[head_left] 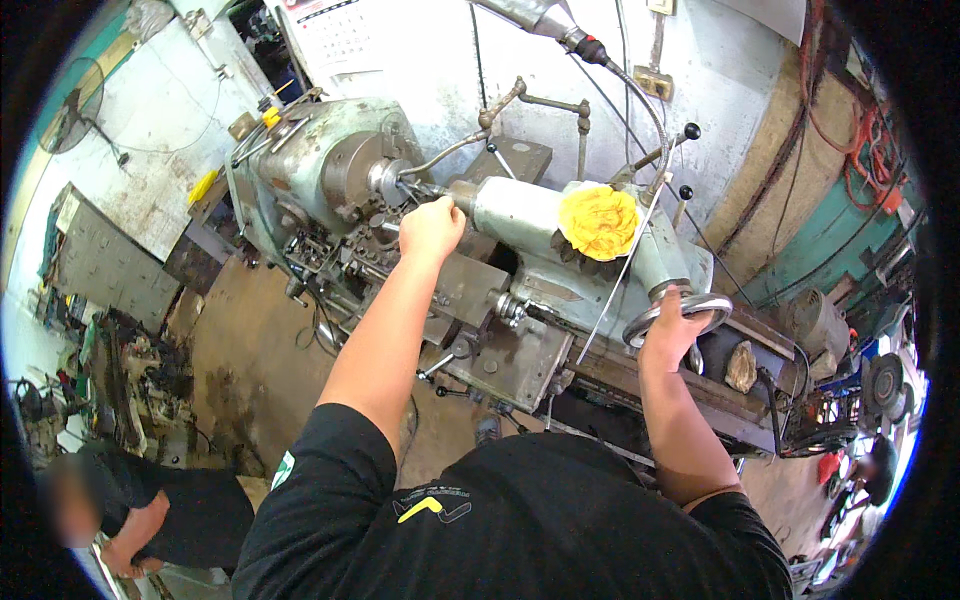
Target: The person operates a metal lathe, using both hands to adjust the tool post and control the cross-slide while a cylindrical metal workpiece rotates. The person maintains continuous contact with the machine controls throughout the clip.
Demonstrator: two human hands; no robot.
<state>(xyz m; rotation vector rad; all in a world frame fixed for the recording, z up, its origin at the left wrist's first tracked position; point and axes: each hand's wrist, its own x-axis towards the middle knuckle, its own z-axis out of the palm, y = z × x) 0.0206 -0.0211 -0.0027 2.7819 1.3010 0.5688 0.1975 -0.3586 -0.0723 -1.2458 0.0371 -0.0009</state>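
Observation:
A grey-green metal lathe (270, 165) stretches across in front of me. My left hand (433, 229) is closed near the nose of the tailstock (515, 207), close to the lathe chuck (355, 170); what its fingers grip is hidden behind the hand. At the tailstock's right end, my right hand (672, 335) wraps round the shiny handwheel (712, 312). A crumpled yellow cloth (598, 222) lies on top of the tailstock, with something dark beneath it. Below my left forearm sits the carriage (470, 290) with its levers and dial.
A jointed pipe (550, 102) and a flexible lamp arm (640, 88) reach over the lathe. A brownish lump (741, 367) rests by the bed's right end. At lower left is another person (150, 510). A wall fan (72, 108) hangs at upper left.

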